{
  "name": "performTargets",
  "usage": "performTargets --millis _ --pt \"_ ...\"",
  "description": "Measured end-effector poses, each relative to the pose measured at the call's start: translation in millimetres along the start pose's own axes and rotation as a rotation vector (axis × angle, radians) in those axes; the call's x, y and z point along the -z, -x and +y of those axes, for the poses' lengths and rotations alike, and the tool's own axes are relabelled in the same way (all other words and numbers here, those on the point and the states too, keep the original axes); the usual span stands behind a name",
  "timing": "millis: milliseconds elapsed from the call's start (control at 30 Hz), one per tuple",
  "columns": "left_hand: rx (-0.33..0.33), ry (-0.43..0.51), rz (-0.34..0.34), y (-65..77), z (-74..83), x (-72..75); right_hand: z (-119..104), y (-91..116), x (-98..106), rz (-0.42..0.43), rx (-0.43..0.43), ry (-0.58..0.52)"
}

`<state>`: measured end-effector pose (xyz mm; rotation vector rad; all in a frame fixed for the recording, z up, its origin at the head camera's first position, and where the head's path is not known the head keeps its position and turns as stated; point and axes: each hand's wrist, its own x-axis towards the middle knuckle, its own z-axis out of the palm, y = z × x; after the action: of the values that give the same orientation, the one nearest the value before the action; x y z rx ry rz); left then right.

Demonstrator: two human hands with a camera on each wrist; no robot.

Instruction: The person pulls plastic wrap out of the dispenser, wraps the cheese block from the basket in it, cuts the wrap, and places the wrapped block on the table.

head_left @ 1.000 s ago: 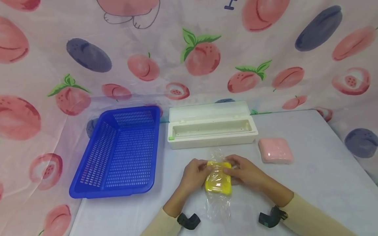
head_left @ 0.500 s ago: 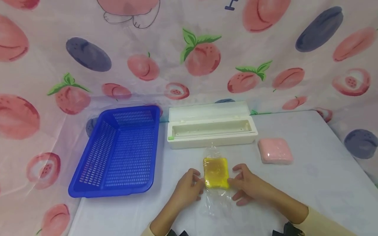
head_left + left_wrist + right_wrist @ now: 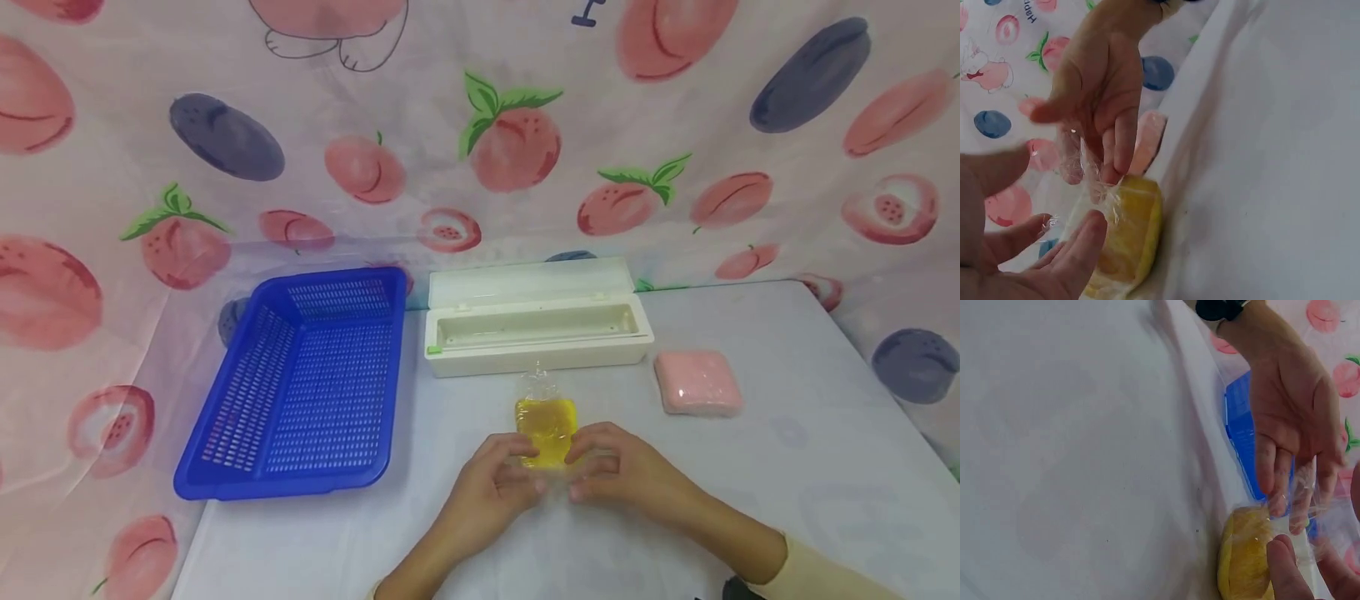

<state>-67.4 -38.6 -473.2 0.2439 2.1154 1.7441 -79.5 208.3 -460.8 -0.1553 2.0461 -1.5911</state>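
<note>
A yellow block [image 3: 547, 417], rounded at its corners and wrapped in clear cling film, lies on the white-covered table. Its far film end [image 3: 537, 385] spreads flat toward the back. My left hand [image 3: 483, 496] and right hand [image 3: 633, 475] are at its near edge, palms facing each other, fingers slightly bent and thumbs apart from the fingers. In the left wrist view, the near film flap [image 3: 1085, 159] stands raised between the two hands, against the fingertips. The right wrist view shows the yellow block's side [image 3: 1241, 553] below the fingers.
Behind the block stands a long white cling film box [image 3: 540, 357] with its lid raised. A blue perforated basket [image 3: 392, 375] is on the left. To the right lies a pink block [image 3: 699, 382] in clear wrap. A fruit-print cloth [image 3: 420, 100] hangs behind.
Both hands left the block's top, drew apart and back toward me, then came together at its near edge. The near film end, flat before, is now lifted between the fingers.
</note>
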Motion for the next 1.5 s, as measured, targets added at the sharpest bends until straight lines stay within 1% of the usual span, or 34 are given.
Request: performTargets --millis 67,100,133,200,233,300,333,400,500,600,767,867,933,967,1000,1100,1167,1233,1333,1400,1467,1500 --pt "-0.078 -0.080 -0.040 -1.2 -1.0 2.9 3.1 -2.5 1.2 -0.044 0.098 0.023" --pt "-0.120 -0.141 -0.042 -2.9 -2.1 3.6 4.4 -3.7 1.4 -0.054 0.154 0.058" --pt "-0.166 -0.217 -0.030 -5.4 -3.7 3.8 5.3 -5.4 1.3 -0.051 0.201 0.100" --pt "-0.256 -0.387 0.022 -11.2 -6.2 3.5 7.6 -9.9 0.9 -0.017 0.287 0.198" --pt "-0.293 -0.452 0.051 -13.9 -7.2 3.1 8.5 -12.4 0.6 0.009 0.311 0.248" --pt "-0.347 -0.550 0.098 -19.2 -8.3 2.6 10.3 -16.7 0.4 0.064 0.346 0.334" --pt "-0.362 -0.575 0.108 -21.7 -8.5 2.5 11.1 -18.9 0.3 0.089 0.351 0.360" --pt "-0.365 -0.591 0.106 -25.6 -8.2 2.3 12.2 -23.1 0.9 0.128 0.354 0.397" --pt "-0.358 -0.609 0.098 -31.4 -6.9 2.3 13.1 -28.8 2.5 0.153 0.358 0.415" --pt "-0.353 -0.623 0.104 -37.3 -6.0 2.1 13.5 -35.3 3.5 0.173 0.366 0.423" --pt "-0.335 -0.640 0.144 -46.0 -10.6 0.5 15.9 -46.2 1.4 0.225 0.358 0.439" --pt "-0.321 -0.665 0.177 -48.3 -16.1 -2.1 17.7 -49.7 -1.5 0.261 0.368 0.453" --pt "-0.327 -0.697 0.201 -46.6 -16.9 -3.7 18.5 -49.7 -2.5 0.293 0.423 0.508" --pt "-0.342 -0.727 0.214 -44.9 -16.4 -3.9 18.5 -48.5 -2.3 0.315 0.465 0.555" --pt "-0.361 -0.757 0.223 -42.2 -14.5 -3.5 18.1 -46.7 -1.3 0.341 0.525 0.604" --pt "-0.453 -0.874 0.238 -31.6 -4.4 -0.1 15.6 -39.5 4.8 0.411 0.702 0.742" --pt "-0.523 -0.966 0.224 -23.6 2.0 3.3 13.8 -34.2 9.7 0.429 0.795 0.816" --pt "-0.579 -1.052 0.178 -16.1 5.9 5.7 14.1 -29.2 13.4 0.389 0.865 0.883" --pt "-0.632 -1.171 0.080 -7.9 4.3 6.8 19.1 -24.0 13.9 0.270 0.936 1.040" --pt "-0.634 -1.232 0.025 -5.0 0.5 6.2 24.5 -21.8 12.1 0.183 0.949 1.149" --pt "-0.610 -1.286 -0.016 -2.7 -3.8 4.9 29.4 -20.5 10.0 0.121 0.925 1.237" --pt "-0.590 -1.306 -0.032 -1.6 -5.5 4.3 31.2 -19.8 9.1 0.098 0.900 1.269"
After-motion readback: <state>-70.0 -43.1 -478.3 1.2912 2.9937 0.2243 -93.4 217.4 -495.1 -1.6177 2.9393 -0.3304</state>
